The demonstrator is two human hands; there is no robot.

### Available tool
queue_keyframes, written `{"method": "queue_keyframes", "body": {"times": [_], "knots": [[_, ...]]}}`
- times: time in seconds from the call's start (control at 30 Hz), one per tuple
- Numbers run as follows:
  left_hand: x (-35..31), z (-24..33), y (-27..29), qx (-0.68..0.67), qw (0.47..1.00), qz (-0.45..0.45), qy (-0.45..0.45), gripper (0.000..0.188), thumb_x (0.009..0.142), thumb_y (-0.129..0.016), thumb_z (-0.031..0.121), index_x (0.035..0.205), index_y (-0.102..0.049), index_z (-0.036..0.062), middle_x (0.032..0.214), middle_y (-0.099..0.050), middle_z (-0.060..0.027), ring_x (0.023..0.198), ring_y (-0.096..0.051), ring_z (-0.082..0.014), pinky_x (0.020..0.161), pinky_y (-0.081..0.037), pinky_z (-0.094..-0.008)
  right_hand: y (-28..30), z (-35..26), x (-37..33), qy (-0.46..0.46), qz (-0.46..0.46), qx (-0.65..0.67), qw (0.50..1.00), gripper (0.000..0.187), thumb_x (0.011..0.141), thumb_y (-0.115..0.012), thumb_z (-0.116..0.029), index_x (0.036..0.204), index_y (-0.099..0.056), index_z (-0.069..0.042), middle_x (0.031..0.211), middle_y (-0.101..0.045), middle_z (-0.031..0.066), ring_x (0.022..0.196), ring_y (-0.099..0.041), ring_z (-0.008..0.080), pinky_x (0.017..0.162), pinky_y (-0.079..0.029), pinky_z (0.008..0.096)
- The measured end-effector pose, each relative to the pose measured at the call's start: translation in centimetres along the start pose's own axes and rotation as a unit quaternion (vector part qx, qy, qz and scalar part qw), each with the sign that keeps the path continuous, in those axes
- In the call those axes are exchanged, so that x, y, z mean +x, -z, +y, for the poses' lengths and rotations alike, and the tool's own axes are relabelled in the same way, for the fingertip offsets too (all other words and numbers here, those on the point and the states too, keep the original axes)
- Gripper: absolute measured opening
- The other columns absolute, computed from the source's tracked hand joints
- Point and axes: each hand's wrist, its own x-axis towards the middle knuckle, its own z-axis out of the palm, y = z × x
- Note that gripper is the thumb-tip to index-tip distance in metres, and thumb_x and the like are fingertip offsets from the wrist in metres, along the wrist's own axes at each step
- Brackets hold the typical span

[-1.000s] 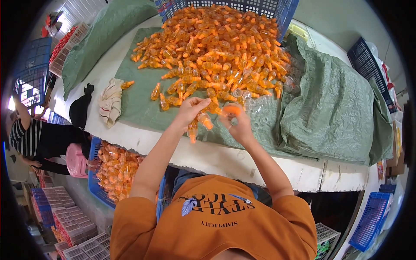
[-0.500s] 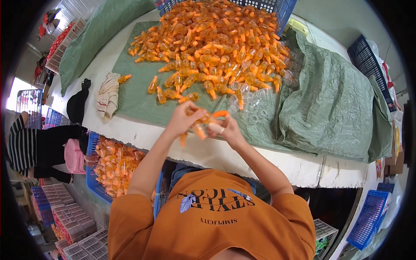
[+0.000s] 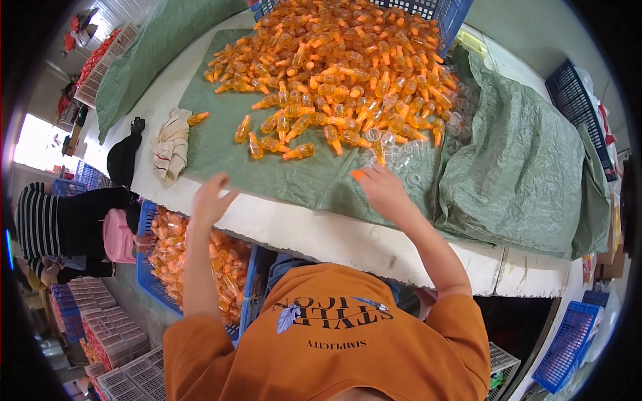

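Small clear bottles with orange contents and orange tops lie in a big heap (image 3: pixel 348 67) on a green woven sheet (image 3: pixel 227 164). My left hand (image 3: pixel 210 202) is blurred over the table's front edge, above a blue crate of bottles; its fingers are apart and nothing shows in them. My right hand (image 3: pixel 386 192) is at the near side of the heap, fingers closed around an orange piece (image 3: pixel 359 176) that sticks out beside the thumb. What the piece is I cannot make out. Clear plastic rings (image 3: pixel 414 179) lie just beyond that hand.
Below the table on the left stands the blue crate (image 3: pixel 150 287) of bottles. A folded green sheet (image 3: pixel 515 174) covers the table's right side. A cloth (image 3: pixel 170 147) and a black item (image 3: pixel 124 157) lie at the left. Another person (image 3: pixel 60 220) is beyond, near a pink stool (image 3: pixel 119 235).
Both hands were together over the table edge with bottles and a curved orange piece. Now the left hand has gone left without bottles, and the right has moved to the clear rings.
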Motion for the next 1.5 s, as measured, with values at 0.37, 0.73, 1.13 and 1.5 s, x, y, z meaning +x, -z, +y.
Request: {"method": "queue_keyframes", "body": {"times": [0.37, 0.73, 1.13, 1.5], "knots": [[11.1, 13.5, -9.2, 0.012, 0.991, -0.073, -0.109, 0.040, 0.073, -0.065, 0.032, 0.103, -0.053, 0.0087, 0.099, -0.059, -0.0076, 0.089, -0.057, -0.0227, 0.075, -0.045, -0.0336, 0.5, 0.8, -0.2, -0.104, 0.124, 0.110, 0.981, 0.035, 0.067, -0.065, -0.001, 0.098, -0.051, -0.006, 0.101, -0.055, 0.0083, 0.090, -0.056, 0.0282, 0.074, -0.047, 0.0362], [6.3, 18.1, -10.4, -0.398, 0.890, -0.219, 0.045, 0.040, 0.086, -0.051, 0.042, 0.082, -0.051, 0.0022, 0.070, -0.055, -0.0011, 0.060, -0.053, -0.0165, 0.055, -0.043, -0.0321, -0.6, -0.6, 1.6, 0.015, 0.290, 0.287, 0.913, 0.032, 0.074, -0.068, -0.005, 0.099, -0.049, -0.004, 0.087, -0.058, 0.0059, 0.077, -0.058, 0.0145, 0.066, -0.050, 0.0271], [5.7, 15.8, -13.3, -0.359, 0.924, -0.034, -0.127, 0.022, 0.087, -0.052, 0.023, 0.080, -0.050, 0.0017, 0.074, -0.057, -0.0069, 0.055, -0.054, -0.0191, 0.056, -0.044, -0.0338, -2.8, -4.6, 0.4, -0.319, 0.043, 0.583, 0.746, 0.023, 0.082, -0.061, -0.016, 0.096, -0.050, -0.002, 0.083, -0.058, 0.0074, 0.067, -0.059, 0.0169, 0.056, -0.048, 0.0280], [13.7, 18.2, -13.4, 0.057, 0.967, -0.050, -0.244, 0.037, 0.074, -0.059, 0.009, 0.108, -0.044, 0.0105, 0.095, -0.057, -0.0113, 0.089, -0.057, -0.0273, 0.072, -0.047, -0.0368, -3.5, 1.8, 2.7, -0.048, -0.003, -0.168, 0.985, 0.021, 0.070, -0.057, -0.010, 0.091, -0.056, -0.008, 0.081, -0.055, 0.0037, 0.089, -0.050, 0.0219, 0.069, -0.038, 0.0371]]}}
